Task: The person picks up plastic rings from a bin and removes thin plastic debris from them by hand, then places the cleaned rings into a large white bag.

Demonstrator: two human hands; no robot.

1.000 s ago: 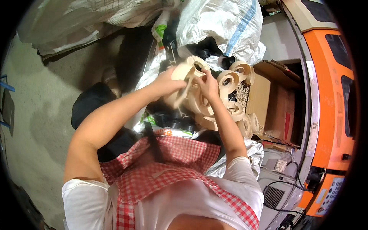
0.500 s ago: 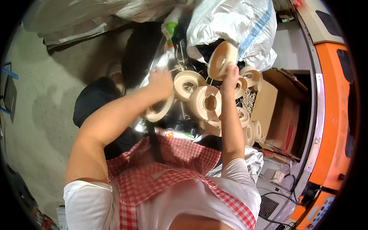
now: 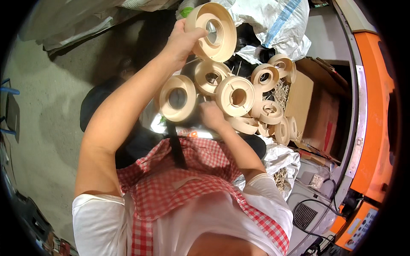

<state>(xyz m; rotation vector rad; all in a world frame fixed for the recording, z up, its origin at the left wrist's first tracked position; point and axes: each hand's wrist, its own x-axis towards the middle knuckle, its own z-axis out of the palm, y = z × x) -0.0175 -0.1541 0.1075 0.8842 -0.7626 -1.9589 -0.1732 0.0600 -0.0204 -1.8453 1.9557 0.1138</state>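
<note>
My left hand (image 3: 181, 40) is raised at the far side, its thumb and fingers clamped on the rim of a large cream plastic ring-shaped part (image 3: 225, 42) with a threaded inner collar. My right hand (image 3: 211, 114) is low over the pile, fingers curled; whatever they hold is hidden. Close beside it lie a flat cream ring (image 3: 165, 97) on the left and a cream round part with inner ribs (image 3: 221, 101) on the right. Another cream ring part (image 3: 200, 79) sits just beyond it.
Several smaller cream rings (image 3: 271, 112) are heaped at right, by thin cream plastic scraps (image 3: 280, 94). A white woven sack (image 3: 286, 34) holding black parts stands beyond. At right are an open cardboard box (image 3: 299, 96) and an orange machine (image 3: 371, 119).
My left hand has moved up and away, now with the large ring part that my right hand held. My right hand has come down and nearer, without that part.
</note>
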